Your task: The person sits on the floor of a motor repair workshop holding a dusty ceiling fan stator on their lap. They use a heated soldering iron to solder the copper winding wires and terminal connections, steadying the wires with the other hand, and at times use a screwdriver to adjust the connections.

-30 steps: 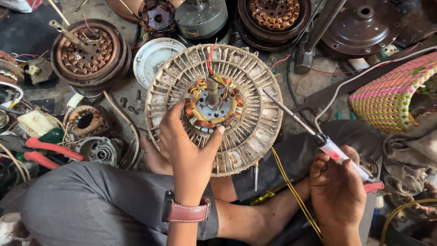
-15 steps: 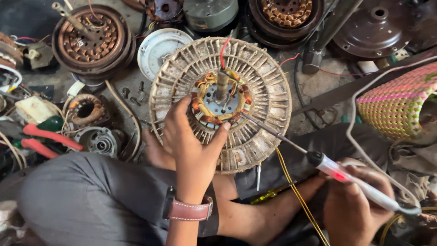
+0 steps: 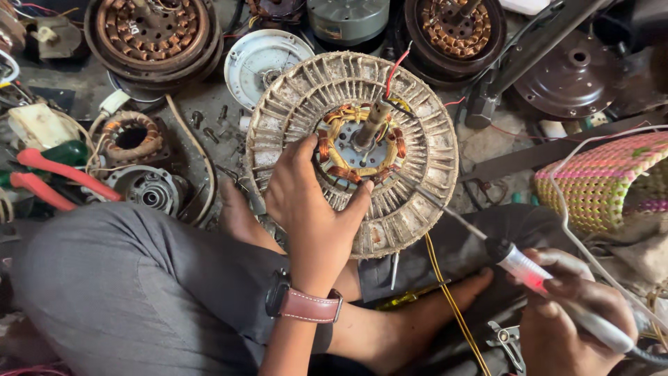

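Observation:
A round ceiling-fan motor [image 3: 417, 125] with a pale ribbed rim and copper windings around a central shaft leans upright against my feet. My left hand [image 3: 313, 209], with a brown-strapped watch on the wrist, grips its lower inner edge, fingers on the windings. My right hand [image 3: 563, 313] at the lower right holds a soldering iron [image 3: 515, 261] with a clear red-and-white handle. The iron's thin metal tip reaches up and left to the motor's lower right rim. A red wire and yellow wires come out of the motor.
Several other motor stators with copper coils [image 3: 149, 31] lie along the top. A white round cover [image 3: 268, 59] sits behind the motor. Red-handled pliers [image 3: 56, 177] lie at left. A woven pink-and-green basket [image 3: 598, 181] stands at right. My grey-trousered knee [image 3: 139, 292] fills the lower left.
The view has shifted, so the motor sits further right. My right hand has lowered and pulled back, with the iron's tip still pointing at the motor's rim. My left hand keeps its grip.

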